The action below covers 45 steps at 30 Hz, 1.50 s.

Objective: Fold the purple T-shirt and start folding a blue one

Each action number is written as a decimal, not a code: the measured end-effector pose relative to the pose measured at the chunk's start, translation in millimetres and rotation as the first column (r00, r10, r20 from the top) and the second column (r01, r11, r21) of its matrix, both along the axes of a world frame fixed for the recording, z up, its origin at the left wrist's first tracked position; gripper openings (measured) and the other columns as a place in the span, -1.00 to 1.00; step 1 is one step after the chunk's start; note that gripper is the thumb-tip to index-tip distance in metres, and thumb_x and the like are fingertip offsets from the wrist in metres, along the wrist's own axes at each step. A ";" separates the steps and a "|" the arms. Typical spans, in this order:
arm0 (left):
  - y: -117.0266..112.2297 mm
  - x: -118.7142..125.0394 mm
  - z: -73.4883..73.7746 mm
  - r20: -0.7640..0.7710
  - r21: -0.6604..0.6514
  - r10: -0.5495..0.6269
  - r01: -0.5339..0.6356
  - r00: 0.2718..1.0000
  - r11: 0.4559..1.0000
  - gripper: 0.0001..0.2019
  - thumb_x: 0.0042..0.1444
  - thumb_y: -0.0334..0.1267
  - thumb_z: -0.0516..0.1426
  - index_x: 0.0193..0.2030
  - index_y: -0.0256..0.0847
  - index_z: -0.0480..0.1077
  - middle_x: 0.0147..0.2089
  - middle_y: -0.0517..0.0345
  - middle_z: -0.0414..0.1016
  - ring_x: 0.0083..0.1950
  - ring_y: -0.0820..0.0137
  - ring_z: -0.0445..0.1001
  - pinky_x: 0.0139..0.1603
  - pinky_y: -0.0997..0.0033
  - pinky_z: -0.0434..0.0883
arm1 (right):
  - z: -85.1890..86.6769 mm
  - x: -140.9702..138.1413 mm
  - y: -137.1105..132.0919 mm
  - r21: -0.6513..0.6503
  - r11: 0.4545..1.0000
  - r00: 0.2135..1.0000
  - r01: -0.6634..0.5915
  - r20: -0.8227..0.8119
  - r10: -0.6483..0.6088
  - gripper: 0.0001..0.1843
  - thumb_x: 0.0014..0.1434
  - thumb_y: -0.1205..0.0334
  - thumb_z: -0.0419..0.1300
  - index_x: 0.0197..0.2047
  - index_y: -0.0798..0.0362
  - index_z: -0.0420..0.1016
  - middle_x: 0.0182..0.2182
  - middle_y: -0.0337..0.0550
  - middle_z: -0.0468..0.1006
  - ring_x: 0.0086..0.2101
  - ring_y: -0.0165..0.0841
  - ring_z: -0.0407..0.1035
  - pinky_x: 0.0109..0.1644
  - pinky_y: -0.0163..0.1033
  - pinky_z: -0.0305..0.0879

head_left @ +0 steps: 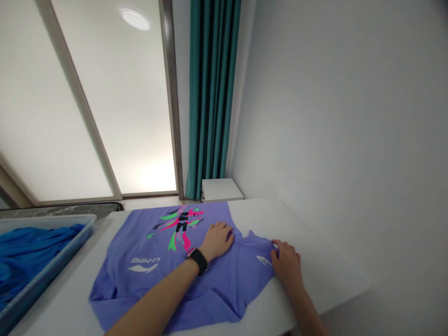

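Observation:
A purple T-shirt [147, 284] with a colourful print and white "LI-NING" lettering lies spread on the white table [315, 275], its lower part rumpled and folded. My left hand [217, 240], with a black watch on the wrist, rests flat on the shirt near the base of a sleeve, fingers stretched out. At the sleeve's outer edge on the right, my right hand [287, 262] has its thumb and fingers closed on the cloth beside a white logo. Part of the shirt is hidden under my left forearm.
A pale plastic bin [72, 249] holding blue cloth [31, 247] stands at the left. Behind the table are a small white cabinet [222, 189], a green curtain [213, 102] and frosted sliding doors [115, 102]. A plain wall [343, 140] borders the right side.

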<state>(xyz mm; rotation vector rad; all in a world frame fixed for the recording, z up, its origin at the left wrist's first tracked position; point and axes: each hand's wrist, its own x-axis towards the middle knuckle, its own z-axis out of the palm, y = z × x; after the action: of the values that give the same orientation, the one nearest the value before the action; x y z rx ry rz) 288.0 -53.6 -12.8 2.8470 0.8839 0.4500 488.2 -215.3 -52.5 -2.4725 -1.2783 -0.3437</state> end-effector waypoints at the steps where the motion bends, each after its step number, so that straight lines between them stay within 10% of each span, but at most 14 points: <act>1: -1.7 -1.5 -3.7 0.019 0.015 0.000 -0.001 1.000 1.000 -0.78 0.30 -0.20 -0.01 -0.10 -0.18 0.42 -0.05 -0.01 0.47 0.03 0.15 0.40 0.05 0.11 0.30 | 1.3 -0.6 0.0 0.020 1.000 1.000 0.011 0.003 -0.011 -0.65 0.25 0.28 -0.04 -0.01 0.02 0.49 -0.14 0.00 0.53 -0.09 -0.14 0.36 -0.05 -0.09 0.17; 15: -3.9 -6.4 -11.4 0.113 0.047 -0.075 0.070 0.991 0.996 -0.88 0.27 -0.26 0.04 -0.11 -0.17 0.34 -0.06 0.06 0.41 0.01 0.25 0.36 0.07 0.23 0.30 | 28.7 -15.7 71.9 0.004 0.922 0.919 -0.387 -0.082 0.386 -0.58 0.25 0.40 -0.13 0.03 0.02 0.44 -0.03 -0.07 0.51 -0.02 -0.27 0.32 0.02 -0.20 0.14; 27: -4.2 -5.8 -13.5 0.116 0.027 -0.054 0.052 0.992 0.998 -0.79 0.28 -0.26 0.01 0.01 -0.17 0.34 0.03 0.01 0.39 0.09 0.22 0.34 0.17 0.20 0.27 | 17.8 -28.1 60.2 0.174 0.923 0.936 -0.342 -0.026 0.352 -0.90 0.20 0.32 -0.03 -0.29 -0.02 0.27 -0.32 -0.17 0.40 -0.27 -0.30 0.31 -0.14 -0.24 0.17; 32: -3.0 -6.2 -15.7 0.104 -0.007 -0.029 0.030 0.994 1.000 -0.66 0.28 -0.26 0.01 0.17 -0.18 0.26 0.09 -0.01 0.37 0.13 0.21 0.31 0.20 0.18 0.24 | 24.9 -37.9 56.7 0.311 0.792 0.840 -0.525 0.041 0.541 -0.90 0.21 0.33 -0.01 -0.32 -0.02 0.25 -0.36 -0.18 0.38 -0.29 -0.30 0.29 -0.15 -0.22 0.19; 45: -2.4 -7.4 -13.9 0.066 -0.009 -0.048 0.049 0.997 0.999 -0.52 0.27 -0.39 -0.04 0.31 0.02 0.21 0.01 0.03 0.30 0.05 0.23 0.30 0.11 0.20 0.27 | 26.7 -86.3 17.8 0.133 0.599 0.613 -0.790 0.151 0.775 -0.78 0.20 0.38 0.07 -0.48 0.00 0.28 -0.54 -0.28 0.37 -0.39 -0.36 0.25 -0.04 -0.16 0.10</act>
<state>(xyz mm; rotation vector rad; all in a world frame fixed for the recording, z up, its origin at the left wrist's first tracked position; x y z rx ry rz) 280.6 -56.0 -26.7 2.8197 0.8014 0.5283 401.9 -197.5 -25.8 -1.5096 -2.0986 -0.2969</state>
